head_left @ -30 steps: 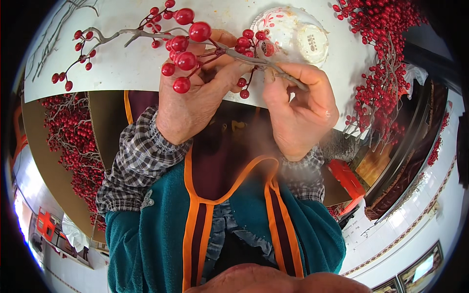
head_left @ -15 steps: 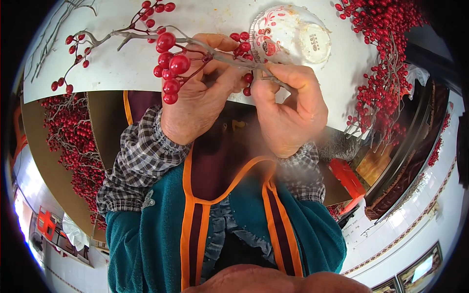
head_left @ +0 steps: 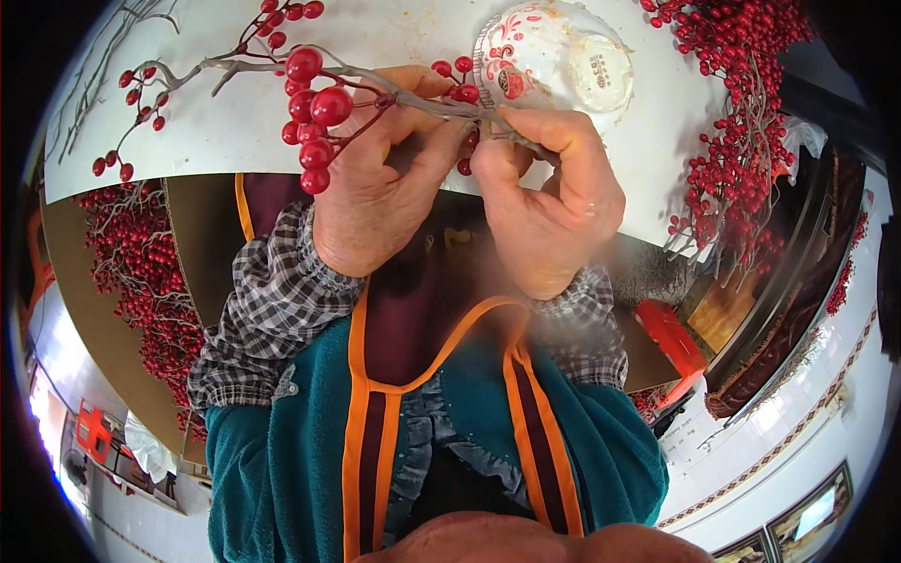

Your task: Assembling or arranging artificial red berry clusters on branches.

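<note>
Red-berried branch [head_left: 427,106] over white table [head_left: 221,131]: fingers of our left hand [head_left: 380,192] grip it, those of right hand [head_left: 556,192] pinch near end; upturned bowl [head_left: 563,52] beyond.

A white table [head_left: 225,131] carries bare grey twigs [head_left: 90,79] along its left edge, an upturned white bowl [head_left: 554,66] with red patterning farther in from the near edge, and heaped red-berry stems [head_left: 737,117] along its right edge.
</note>
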`<state>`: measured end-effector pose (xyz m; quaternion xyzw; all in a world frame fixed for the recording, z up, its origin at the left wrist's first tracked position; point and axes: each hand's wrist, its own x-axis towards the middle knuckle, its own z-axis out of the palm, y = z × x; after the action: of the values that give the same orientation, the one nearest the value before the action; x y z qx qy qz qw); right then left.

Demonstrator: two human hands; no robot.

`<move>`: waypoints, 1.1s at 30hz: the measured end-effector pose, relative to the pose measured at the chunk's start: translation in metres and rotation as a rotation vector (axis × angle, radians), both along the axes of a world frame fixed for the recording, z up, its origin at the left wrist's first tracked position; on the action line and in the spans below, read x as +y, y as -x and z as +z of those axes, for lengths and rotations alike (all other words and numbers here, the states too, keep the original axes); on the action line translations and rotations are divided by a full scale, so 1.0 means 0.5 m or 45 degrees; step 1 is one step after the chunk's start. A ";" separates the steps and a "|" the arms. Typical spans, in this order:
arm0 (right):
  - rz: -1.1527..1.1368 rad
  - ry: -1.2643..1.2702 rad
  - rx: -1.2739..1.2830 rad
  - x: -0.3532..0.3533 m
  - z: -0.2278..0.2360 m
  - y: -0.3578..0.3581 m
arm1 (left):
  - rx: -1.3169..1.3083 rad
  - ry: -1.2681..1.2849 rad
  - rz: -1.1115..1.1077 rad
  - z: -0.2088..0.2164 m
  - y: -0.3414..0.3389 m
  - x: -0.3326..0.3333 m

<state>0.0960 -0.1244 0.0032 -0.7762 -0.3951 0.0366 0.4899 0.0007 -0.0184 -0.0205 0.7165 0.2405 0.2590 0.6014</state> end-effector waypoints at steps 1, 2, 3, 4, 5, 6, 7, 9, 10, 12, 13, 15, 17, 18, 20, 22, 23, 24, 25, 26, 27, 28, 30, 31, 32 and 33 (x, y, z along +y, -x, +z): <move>0.011 -0.003 -0.027 0.000 0.000 0.001 | -0.008 0.014 0.020 -0.001 -0.001 -0.001; 0.019 -0.010 -0.043 0.001 -0.002 0.000 | -0.017 0.026 0.040 -0.001 -0.001 -0.001; 0.021 -0.016 -0.062 0.002 -0.004 0.000 | -0.026 0.039 0.058 -0.001 0.000 0.000; 0.020 -0.024 -0.068 0.003 -0.006 0.001 | 0.012 0.025 0.038 0.000 0.000 0.000; 0.020 -0.033 -0.074 0.006 -0.009 0.001 | 0.050 0.012 0.019 0.001 0.003 0.000; 0.019 -0.069 -0.106 0.008 -0.012 0.001 | 0.089 -0.001 -0.001 0.002 0.005 0.000; 0.017 -0.107 -0.140 0.011 -0.016 -0.001 | 0.095 0.012 0.008 0.002 0.005 0.000; 0.024 -0.139 -0.191 0.014 -0.021 -0.004 | 0.081 0.030 0.034 0.001 0.005 -0.001; 0.028 -0.129 -0.205 0.015 -0.022 -0.005 | 0.102 0.028 0.021 0.000 0.005 0.000; 0.030 -0.128 -0.185 0.012 -0.021 -0.006 | 0.110 0.035 0.001 0.000 0.003 0.002; 0.028 -0.140 -0.152 0.011 -0.019 -0.007 | 0.103 0.030 -0.014 0.000 0.002 0.004; 0.008 -0.173 -0.021 0.008 -0.014 -0.007 | 0.125 0.039 -0.041 0.004 0.001 0.008; -0.028 -0.217 0.174 0.005 -0.006 -0.006 | 0.027 0.240 -0.013 0.011 0.000 0.010; -0.045 -0.219 0.273 0.004 -0.001 -0.005 | -0.022 0.343 0.000 0.015 -0.001 0.011; -0.076 -0.228 0.474 -0.003 0.011 -0.003 | -0.036 0.474 -0.009 0.024 0.002 0.010; -0.088 -0.210 0.563 -0.007 0.019 -0.001 | -0.088 0.596 -0.007 0.030 0.003 0.009; -0.092 -0.205 0.611 -0.008 0.022 0.000 | -0.069 0.602 -0.019 0.031 0.003 0.009; -0.090 -0.211 0.602 -0.009 0.023 0.001 | -0.080 0.606 -0.036 0.032 0.003 0.010; -0.088 -0.216 0.595 -0.010 0.023 0.002 | -0.088 0.611 -0.052 0.032 0.004 0.010; -0.090 -0.217 0.600 -0.010 0.023 0.003 | -0.102 0.599 -0.053 0.032 0.004 0.009; -0.079 -0.239 0.583 -0.011 0.022 0.003 | -0.114 0.588 -0.054 0.032 0.005 0.008; -0.074 -0.254 0.580 -0.011 0.020 0.004 | -0.127 0.600 -0.041 0.031 0.005 0.006; -0.063 -0.268 0.505 -0.011 0.017 0.004 | -0.195 0.595 -0.012 0.028 0.004 -0.003; -0.058 -0.267 0.431 -0.009 0.013 0.003 | -0.231 0.602 0.008 0.026 0.004 -0.007; -0.050 -0.266 0.359 -0.008 0.011 0.003 | -0.251 0.568 0.016 0.023 0.004 -0.010; -0.045 -0.260 0.326 -0.009 0.010 0.003 | -0.270 0.533 0.025 0.020 0.003 -0.013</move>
<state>0.0947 -0.1288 0.0082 -0.7183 -0.3175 0.0862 0.6131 -0.0009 -0.0247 -0.0106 0.5427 0.2313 0.2831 0.7562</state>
